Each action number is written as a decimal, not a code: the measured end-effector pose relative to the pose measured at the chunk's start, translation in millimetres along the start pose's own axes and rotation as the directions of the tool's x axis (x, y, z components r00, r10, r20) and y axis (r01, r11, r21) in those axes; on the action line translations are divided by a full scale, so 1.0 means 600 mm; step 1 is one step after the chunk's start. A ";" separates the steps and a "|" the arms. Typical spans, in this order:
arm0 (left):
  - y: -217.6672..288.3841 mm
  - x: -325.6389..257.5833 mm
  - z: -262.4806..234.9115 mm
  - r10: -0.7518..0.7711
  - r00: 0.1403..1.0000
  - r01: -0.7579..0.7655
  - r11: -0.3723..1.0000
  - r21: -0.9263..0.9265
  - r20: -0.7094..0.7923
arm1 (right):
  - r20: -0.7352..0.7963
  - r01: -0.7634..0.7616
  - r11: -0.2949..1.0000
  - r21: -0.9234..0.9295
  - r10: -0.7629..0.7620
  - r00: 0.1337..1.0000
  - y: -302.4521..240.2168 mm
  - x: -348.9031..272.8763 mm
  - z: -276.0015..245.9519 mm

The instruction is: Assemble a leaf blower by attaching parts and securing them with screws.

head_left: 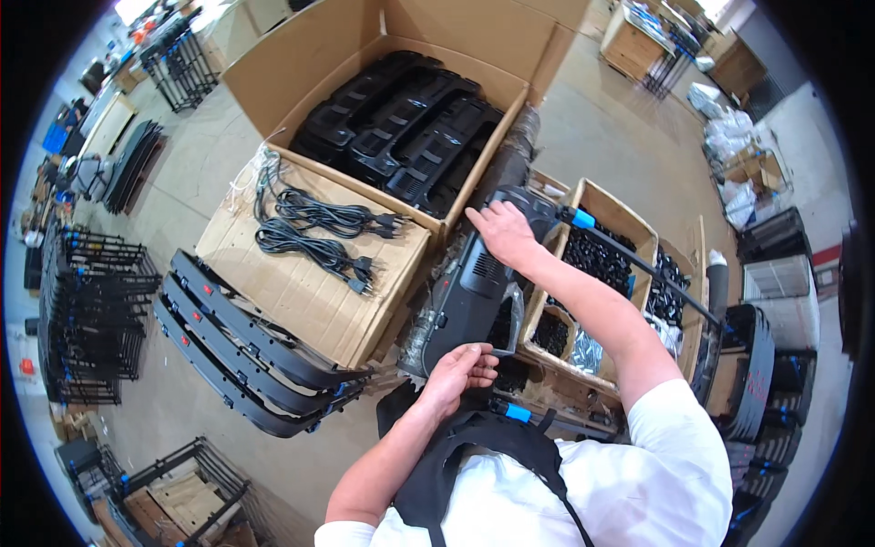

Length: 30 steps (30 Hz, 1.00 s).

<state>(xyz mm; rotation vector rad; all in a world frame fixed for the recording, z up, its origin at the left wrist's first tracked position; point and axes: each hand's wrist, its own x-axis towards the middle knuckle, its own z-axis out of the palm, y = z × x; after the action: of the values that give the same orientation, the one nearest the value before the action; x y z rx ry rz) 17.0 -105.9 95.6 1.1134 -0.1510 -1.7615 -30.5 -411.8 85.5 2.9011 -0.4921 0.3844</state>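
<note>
A long black plastic housing (481,264) with a slotted vent lies in front of me, on a support wrapped in clear film. Over its far end lies my right hand (506,235), palm down with the fingers stretched across the surface. My left hand (458,376) is closed in a pinch at the housing's near end. A thin dark piece (504,351) sticks out by its fingertips, too small to name. To the right of the housing runs a black bar (638,262) with a blue sleeve (579,218) at its far end.
Wooden bins (649,239) of small black parts stand at right. A large carton (301,55) holds black plastic covers (401,128). Coiled power cords (314,214) lie on a closed cardboard box (228,228), with several curved black panels (237,365) beside it. Black frames (91,310) stand at far left.
</note>
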 end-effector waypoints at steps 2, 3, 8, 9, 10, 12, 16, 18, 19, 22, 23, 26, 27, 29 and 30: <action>0.001 0.007 0.006 -0.030 0.999 0.029 0.999 0.029 0.018 | 0.072 -0.054 0.998 -0.034 0.056 0.996 -0.009 0.010 -0.015; -0.002 0.016 0.011 -0.032 0.999 0.030 0.998 0.054 0.030 | 0.073 -0.087 0.995 -0.043 0.090 0.993 -0.004 0.006 -0.015; -0.009 0.023 0.028 -0.028 0.998 0.020 0.991 0.132 0.062 | -0.136 -0.233 0.888 0.396 0.308 0.942 0.006 -0.093 -0.082; -0.013 0.024 0.029 -0.024 0.999 0.018 0.992 0.126 0.047 | -0.102 -0.267 0.864 0.426 0.340 0.935 0.010 -0.137 -0.088; -0.018 0.024 0.031 -0.019 0.999 0.015 0.993 0.120 0.030 | -0.050 -0.303 0.821 0.484 0.371 0.927 0.014 -0.187 -0.077; -0.024 0.023 0.038 -0.024 1.000 0.021 0.992 0.126 0.019 | 0.132 -0.380 0.809 0.449 0.360 0.924 0.011 -0.291 -0.069; -0.046 0.030 0.066 -0.055 0.998 0.050 0.986 0.158 0.032 | 0.584 -0.563 0.793 0.231 0.349 0.733 -0.001 -0.481 0.014; -0.072 0.044 0.068 -0.079 0.996 0.074 0.987 0.145 0.028 | 0.682 -0.524 0.824 0.216 0.256 0.685 -0.019 -0.517 0.057; -0.084 0.058 0.072 -0.109 0.993 0.102 0.979 0.176 0.032 | 0.676 -0.436 0.879 0.192 0.203 0.708 -0.024 -0.539 0.084; -0.100 0.076 0.099 -0.152 0.988 0.147 0.957 0.250 0.004 | 0.746 -0.500 0.847 0.180 0.213 0.630 -0.036 -0.515 0.081; -0.109 0.087 0.099 -0.145 0.989 0.137 0.962 0.237 0.020 | 0.776 -0.493 0.848 0.194 0.175 0.606 -0.033 -0.501 0.068; -0.122 0.124 0.127 -0.133 0.989 0.113 0.960 0.256 0.062 | 0.819 -0.448 0.871 0.202 0.100 0.564 -0.016 -0.510 0.070; -0.122 0.134 0.134 -0.115 0.992 0.098 0.962 0.256 0.050 | 0.812 -0.449 0.868 0.214 0.098 0.576 -0.016 -0.518 0.079; -0.126 0.145 0.148 -0.128 0.992 0.122 0.954 0.273 0.003 | 0.815 -0.445 0.871 0.211 0.095 0.572 -0.014 -0.515 0.075; -0.128 0.151 0.153 -0.113 0.994 0.110 0.959 0.262 -0.006 | 0.811 -0.426 0.878 0.217 0.081 0.579 -0.013 -0.505 0.077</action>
<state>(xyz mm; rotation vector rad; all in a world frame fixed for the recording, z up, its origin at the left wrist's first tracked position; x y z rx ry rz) -108.9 -174.1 50.0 1.3253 -0.3412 -1.8860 -294.0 -323.4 -44.4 3.2519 -1.0843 -0.9696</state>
